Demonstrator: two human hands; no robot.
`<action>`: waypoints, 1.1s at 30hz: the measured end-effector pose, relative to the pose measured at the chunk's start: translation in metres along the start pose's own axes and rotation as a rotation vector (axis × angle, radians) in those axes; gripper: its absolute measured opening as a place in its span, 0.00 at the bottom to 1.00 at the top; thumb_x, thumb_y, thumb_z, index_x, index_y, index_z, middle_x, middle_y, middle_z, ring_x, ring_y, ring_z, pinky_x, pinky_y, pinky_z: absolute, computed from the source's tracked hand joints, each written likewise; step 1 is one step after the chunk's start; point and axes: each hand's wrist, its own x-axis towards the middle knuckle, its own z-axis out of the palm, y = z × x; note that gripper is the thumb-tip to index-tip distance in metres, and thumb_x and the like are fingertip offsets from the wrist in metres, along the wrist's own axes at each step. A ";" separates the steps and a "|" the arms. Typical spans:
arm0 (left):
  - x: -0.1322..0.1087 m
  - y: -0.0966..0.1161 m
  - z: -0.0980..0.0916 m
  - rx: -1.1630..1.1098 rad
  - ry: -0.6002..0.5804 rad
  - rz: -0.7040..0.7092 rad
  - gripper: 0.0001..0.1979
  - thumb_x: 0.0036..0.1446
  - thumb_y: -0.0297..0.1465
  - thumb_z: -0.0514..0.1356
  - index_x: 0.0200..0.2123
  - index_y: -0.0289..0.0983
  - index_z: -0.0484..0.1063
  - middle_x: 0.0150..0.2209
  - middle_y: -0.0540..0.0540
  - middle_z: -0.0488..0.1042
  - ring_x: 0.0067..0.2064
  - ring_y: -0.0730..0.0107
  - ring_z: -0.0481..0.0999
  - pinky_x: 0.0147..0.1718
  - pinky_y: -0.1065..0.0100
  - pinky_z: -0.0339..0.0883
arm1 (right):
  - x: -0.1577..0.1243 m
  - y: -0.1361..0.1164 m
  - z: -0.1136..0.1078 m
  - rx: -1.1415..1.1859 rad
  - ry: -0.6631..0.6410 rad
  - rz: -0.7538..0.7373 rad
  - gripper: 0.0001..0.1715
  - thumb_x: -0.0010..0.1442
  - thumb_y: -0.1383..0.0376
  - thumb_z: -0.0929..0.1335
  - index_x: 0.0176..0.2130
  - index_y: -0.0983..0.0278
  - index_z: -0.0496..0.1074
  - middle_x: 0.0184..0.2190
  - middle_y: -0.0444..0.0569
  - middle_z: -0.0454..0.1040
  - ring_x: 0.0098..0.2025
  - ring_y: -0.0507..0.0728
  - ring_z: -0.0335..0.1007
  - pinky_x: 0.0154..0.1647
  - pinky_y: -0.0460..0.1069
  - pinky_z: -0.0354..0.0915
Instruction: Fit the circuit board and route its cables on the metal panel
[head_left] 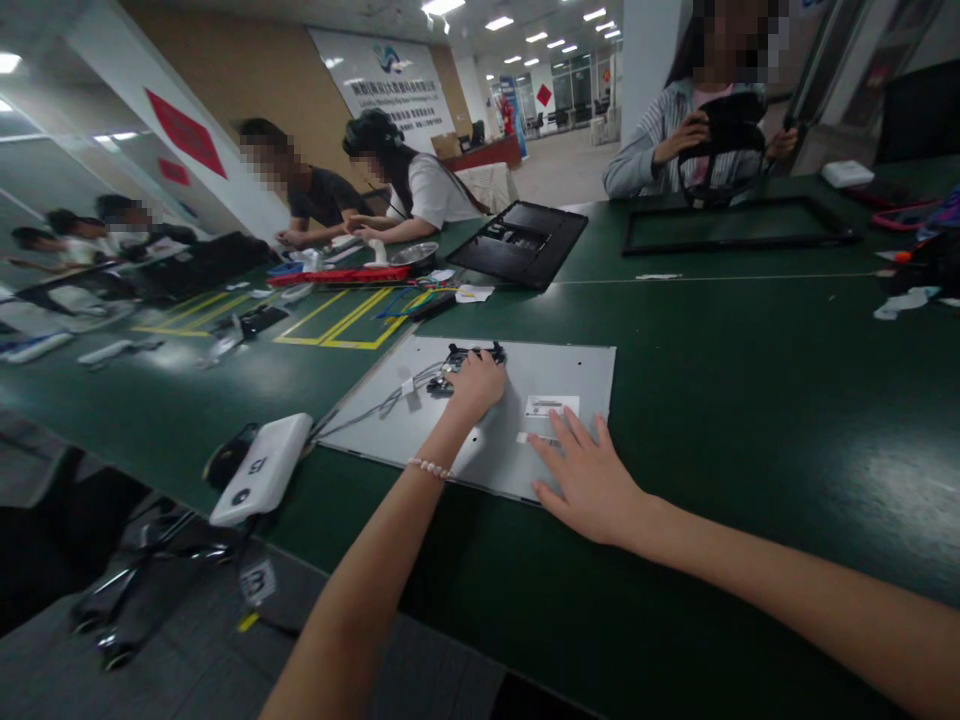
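Note:
A flat grey-white panel (495,464) lies on the green table, with two white labels near its right side. My left hand (474,388), a beaded bracelet at its wrist, has its fingers curled over a small black part (442,385) on the panel's upper middle; the fingertips are partly hidden. Thin grey cables (390,398) run from that part toward the panel's left corner. My right hand (589,478) rests with its fingers spread on the panel's right front edge, touching the panel next to the lower label.
A white power bank (262,470) sits at the table's near left edge. Beyond the panel are a black back cover (521,243), a black frame (739,246), a metal dish (415,254) and yellow tape marks (352,344). Several people sit around; one across holds a black headset.

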 end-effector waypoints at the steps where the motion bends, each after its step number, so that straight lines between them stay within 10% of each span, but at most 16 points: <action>1: 0.011 -0.002 -0.001 0.003 0.019 -0.017 0.24 0.66 0.34 0.44 0.59 0.28 0.62 0.61 0.23 0.61 0.61 0.41 0.63 0.55 0.34 0.53 | 0.000 0.000 0.000 0.005 -0.006 0.001 0.38 0.67 0.48 0.55 0.68 0.64 0.53 0.71 0.65 0.42 0.71 0.73 0.30 0.65 0.73 0.33; 6: 0.035 -0.013 -0.003 0.034 0.053 -0.037 0.22 0.66 0.35 0.46 0.55 0.28 0.66 0.58 0.25 0.65 0.58 0.41 0.67 0.53 0.38 0.59 | 0.002 0.001 -0.002 0.022 -0.016 0.002 0.38 0.67 0.47 0.54 0.68 0.63 0.53 0.71 0.64 0.42 0.71 0.72 0.30 0.65 0.73 0.32; 15: 0.001 -0.032 0.001 -0.035 0.104 0.129 0.23 0.65 0.42 0.47 0.56 0.36 0.66 0.58 0.30 0.67 0.60 0.43 0.63 0.54 0.38 0.58 | 0.003 0.003 0.001 0.020 0.009 -0.001 0.38 0.67 0.48 0.54 0.68 0.63 0.53 0.71 0.64 0.43 0.72 0.72 0.29 0.65 0.73 0.31; 20: 0.014 -0.072 -0.011 0.001 0.261 -0.020 0.22 0.65 0.39 0.46 0.57 0.37 0.65 0.59 0.30 0.65 0.61 0.39 0.61 0.53 0.34 0.56 | 0.004 0.004 -0.002 0.048 -0.004 -0.011 0.39 0.67 0.47 0.53 0.68 0.63 0.53 0.71 0.64 0.42 0.72 0.71 0.29 0.65 0.72 0.31; 24: 0.038 -0.118 -0.016 0.010 0.148 -0.225 0.22 0.61 0.34 0.51 0.57 0.35 0.66 0.57 0.28 0.65 0.56 0.37 0.67 0.47 0.41 0.63 | 0.004 0.004 -0.006 0.067 -0.025 -0.004 0.39 0.67 0.47 0.53 0.68 0.63 0.53 0.71 0.62 0.41 0.72 0.72 0.28 0.65 0.73 0.30; 33: 0.080 -0.173 -0.019 -0.048 -0.014 -0.191 0.21 0.47 0.25 0.63 0.48 0.30 0.75 0.46 0.38 0.75 0.45 0.61 0.71 0.43 0.66 0.63 | 0.004 0.004 -0.006 0.076 -0.030 -0.006 0.40 0.67 0.46 0.53 0.69 0.63 0.52 0.71 0.64 0.40 0.72 0.71 0.28 0.65 0.73 0.29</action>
